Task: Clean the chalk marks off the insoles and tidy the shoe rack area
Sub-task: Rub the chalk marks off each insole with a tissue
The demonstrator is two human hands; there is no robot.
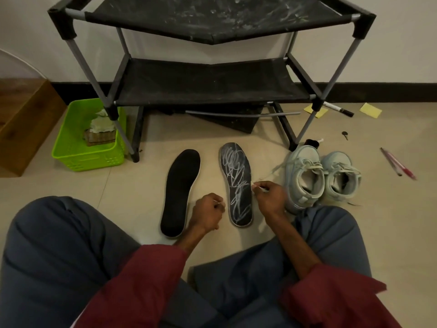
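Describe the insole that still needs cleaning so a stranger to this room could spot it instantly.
Find the black fabric-shelved shoe rack against the wall; on the tiled floor before it lie two black foam insoles side by side. Take the insole nearer the pale blue sneakers. Unlike its plain black neighbour, it is covered in white chalk scribbles.

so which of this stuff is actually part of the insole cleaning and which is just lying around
Job: chalked insole, plain black insole, shoe rack, green basket of cloths, pale sneakers, small white piece pinched in left hand, another in right hand.
Lying about: black marker, yellow sticky notes, pens, small key, wooden box.
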